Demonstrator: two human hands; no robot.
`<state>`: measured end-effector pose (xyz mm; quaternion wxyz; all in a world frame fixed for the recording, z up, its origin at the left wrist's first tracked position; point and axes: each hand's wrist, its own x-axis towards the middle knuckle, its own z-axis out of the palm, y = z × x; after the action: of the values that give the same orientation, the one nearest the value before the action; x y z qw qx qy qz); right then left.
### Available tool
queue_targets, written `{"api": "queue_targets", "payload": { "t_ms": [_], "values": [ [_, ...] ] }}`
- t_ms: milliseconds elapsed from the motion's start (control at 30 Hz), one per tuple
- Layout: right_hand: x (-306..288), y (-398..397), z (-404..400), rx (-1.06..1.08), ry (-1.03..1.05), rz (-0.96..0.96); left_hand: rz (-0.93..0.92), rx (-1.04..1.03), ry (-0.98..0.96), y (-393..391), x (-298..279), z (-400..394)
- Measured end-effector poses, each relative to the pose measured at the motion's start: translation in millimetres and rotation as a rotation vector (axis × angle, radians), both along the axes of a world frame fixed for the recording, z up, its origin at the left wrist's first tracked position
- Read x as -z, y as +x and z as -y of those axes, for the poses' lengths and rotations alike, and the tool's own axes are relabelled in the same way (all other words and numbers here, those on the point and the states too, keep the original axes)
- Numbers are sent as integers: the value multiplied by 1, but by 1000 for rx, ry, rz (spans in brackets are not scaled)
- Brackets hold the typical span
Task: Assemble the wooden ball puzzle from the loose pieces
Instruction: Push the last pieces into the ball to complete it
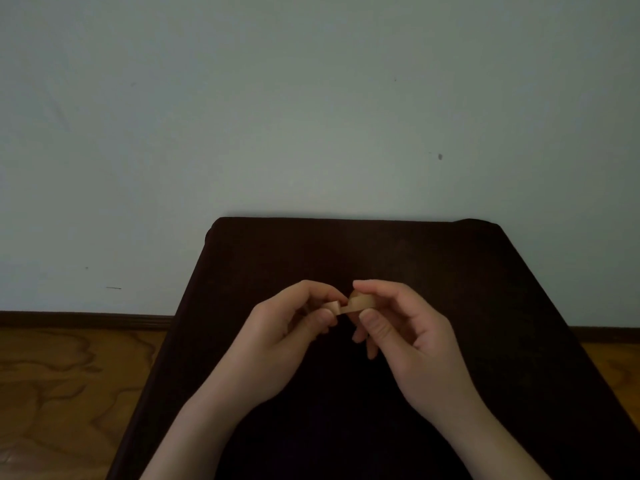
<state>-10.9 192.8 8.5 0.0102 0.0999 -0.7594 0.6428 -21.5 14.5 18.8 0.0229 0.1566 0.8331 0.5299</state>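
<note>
Above the middle of a dark brown table (450, 271) my two hands meet. My left hand (277, 341) pinches a small pale wooden piece (333, 305) between thumb and fingers. My right hand (405, 334) grips a larger curved wooden piece (362, 301) by thumb and forefinger. The two pieces touch end to end between the fingertips. Fingers hide most of both pieces. I see no other loose pieces on the table.
The dark table stands against a pale grey-green wall (311, 98). Wood-grain floor (62, 393) shows to the left and a strip of it at the right, with a dark skirting board (86, 319) along the wall.
</note>
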Motion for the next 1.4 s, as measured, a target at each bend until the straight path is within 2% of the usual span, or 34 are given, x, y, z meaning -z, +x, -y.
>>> {"api": "queue_targets", "payload": {
  "t_ms": [267,533,767,867,967,1067,1133,1233,1300,1400],
  "values": [
    [-1,-3,-1,12,6,33,-62,-40,80,2,0,-3],
    [0,-5,-3,23,19,76,-75,-67,59,1,7,-4],
    [-3,-2,-6,-57,-38,49,-46,-106,88,-1,11,-7],
    [-1,-1,-3,-28,-11,5,-40,-94,90,-1,11,-7],
    [0,-2,-2,4,41,-47,-72,-79,-22,-3,10,-1],
    [1,-4,-5,44,45,-60,-91,-249,-253,-11,12,15],
    [2,-5,-7,61,35,-64,3,-365,-461,-16,19,25],
    [5,-7,-10,74,15,-56,159,-365,-699,-20,30,29],
    [6,-7,-11,77,5,-49,166,-342,-737,-21,35,25],
    [8,-8,-11,82,-3,-32,108,-344,-694,-23,37,22]
  ]
}}
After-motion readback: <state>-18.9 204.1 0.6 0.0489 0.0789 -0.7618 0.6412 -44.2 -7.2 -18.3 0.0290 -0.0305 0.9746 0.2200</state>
